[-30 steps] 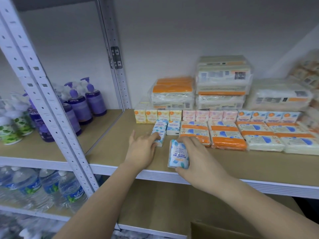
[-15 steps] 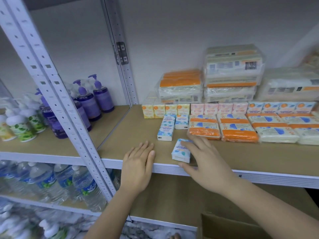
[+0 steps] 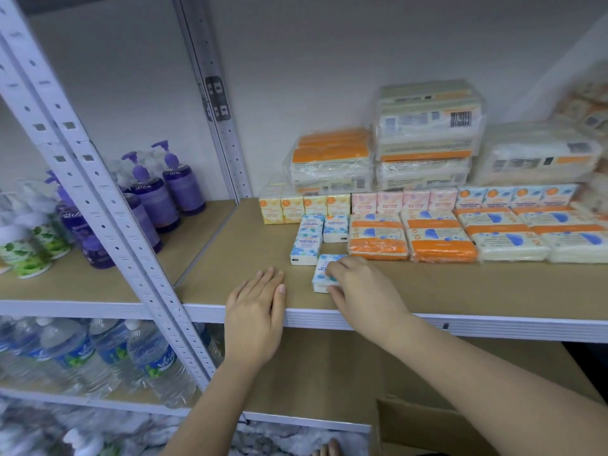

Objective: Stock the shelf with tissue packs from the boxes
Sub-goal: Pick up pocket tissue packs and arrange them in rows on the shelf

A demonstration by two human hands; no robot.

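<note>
A small blue-and-white tissue pack (image 3: 321, 277) lies flat on the brown shelf (image 3: 460, 287) near its front edge. My right hand (image 3: 362, 291) holds it, fingers curled over its top and thumb at its near side. My left hand (image 3: 255, 311) rests flat and open on the shelf's front edge, left of the pack. Two matching packs (image 3: 307, 243) (image 3: 335, 228) lie just behind. Rows of yellow, pink and blue mini packs (image 3: 365, 203) stand further back, with orange-banded flat packs (image 3: 378, 240) in front of them.
Large wrapped tissue bundles (image 3: 427, 126) are stacked against the back wall. A grey perforated upright (image 3: 108, 218) divides the shelving; purple pump bottles (image 3: 154, 195) stand to its left. Water bottles (image 3: 82, 353) fill the lower left shelf. A cardboard box (image 3: 427, 429) sits at the bottom right.
My right hand has laid the upright pack down flat and slid it toward the other two. My left hand drew back from those packs to the shelf's front edge.
</note>
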